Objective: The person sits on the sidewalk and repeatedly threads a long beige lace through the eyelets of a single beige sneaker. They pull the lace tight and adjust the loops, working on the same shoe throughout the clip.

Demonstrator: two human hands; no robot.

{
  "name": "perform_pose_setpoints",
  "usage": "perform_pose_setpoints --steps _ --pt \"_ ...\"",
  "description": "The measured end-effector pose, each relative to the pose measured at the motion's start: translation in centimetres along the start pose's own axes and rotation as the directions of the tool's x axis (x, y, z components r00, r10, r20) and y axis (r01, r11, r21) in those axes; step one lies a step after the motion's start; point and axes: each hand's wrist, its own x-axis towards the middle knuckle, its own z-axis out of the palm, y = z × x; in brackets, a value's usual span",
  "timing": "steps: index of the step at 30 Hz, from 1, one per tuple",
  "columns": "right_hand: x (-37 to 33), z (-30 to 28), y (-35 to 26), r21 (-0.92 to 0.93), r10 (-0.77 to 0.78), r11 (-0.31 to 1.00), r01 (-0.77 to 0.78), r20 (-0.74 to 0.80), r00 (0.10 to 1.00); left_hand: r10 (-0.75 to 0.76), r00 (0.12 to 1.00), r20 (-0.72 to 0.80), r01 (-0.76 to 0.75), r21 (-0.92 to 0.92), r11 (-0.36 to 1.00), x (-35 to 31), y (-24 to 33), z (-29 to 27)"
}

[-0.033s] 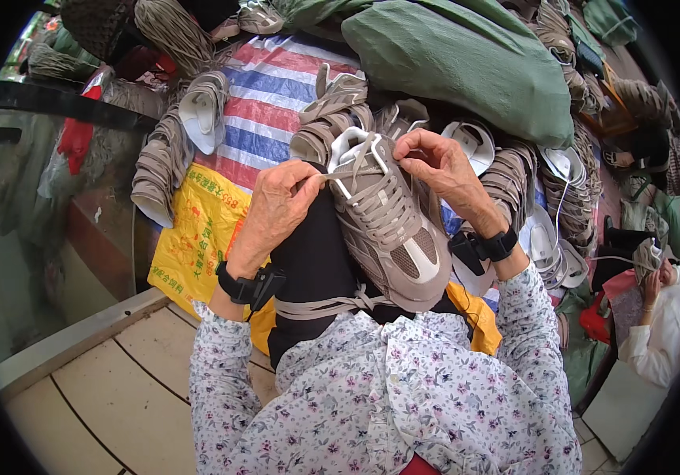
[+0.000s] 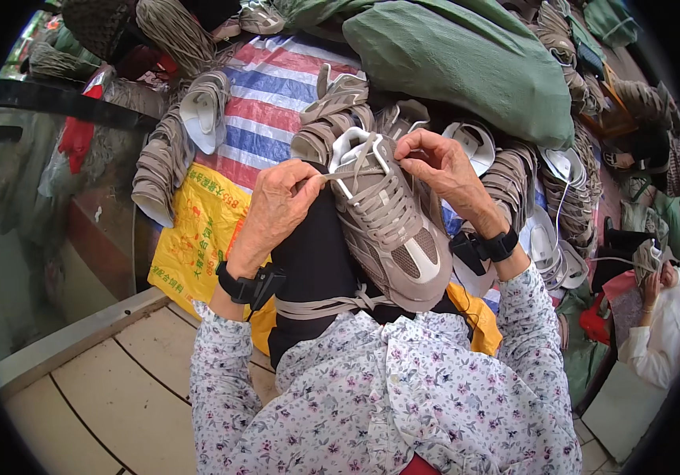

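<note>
A taupe-and-white sneaker upper (image 2: 391, 229) lies over my black-trousered thigh, toe toward me, with grey-beige laces (image 2: 379, 207) threaded down its front. My left hand (image 2: 281, 202) pinches a shoelace at the left side of the ankle opening, between thumb and forefinger. At the opposite edge, my right hand (image 2: 443, 170) is closed, thumb and forefinger pressed together beside the top eyelets. Whatever lies between those right fingertips is too small to make out. Across my lap runs a bundle of loose laces (image 2: 332, 307), knotted near the middle.
Stacked shoe uppers (image 2: 162, 162) stand left, and more (image 2: 510, 178) right. Beyond lies a striped plastic sheet (image 2: 265, 99) with a green sack (image 2: 459, 67). A yellow bag (image 2: 197, 229) spreads by my left arm, near a glass panel (image 2: 47, 237). Another person (image 2: 661, 324) sits far right.
</note>
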Motion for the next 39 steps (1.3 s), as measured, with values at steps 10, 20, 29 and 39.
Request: perform_pose_setpoints --steps 10,20,29,39 --pt "0.4 4.7 -3.1 -0.748 -0.446 0.385 0.54 0.362 0.819 -0.048 0.998 -0.036 0.05 0.043 0.998 -0.5 -0.1 -2.5" --pt "0.6 3.2 -3.7 -0.648 -0.311 0.507 0.569 0.478 0.822 -0.325 0.946 -0.007 0.289 -0.439 0.851 -4.4 -3.6 -5.0" --pt "-0.4 -1.5 -6.0 -0.806 -0.206 0.356 0.472 0.425 0.881 -0.442 0.863 -0.244 0.085 -0.793 0.604 -10.0 -2.7 -12.8" --pt "-4.2 -12.5 -8.1 -0.797 -0.046 0.598 0.088 0.076 0.996 -0.324 0.791 -0.518 -0.1 -0.632 0.768 -12.2 1.1 -18.7"
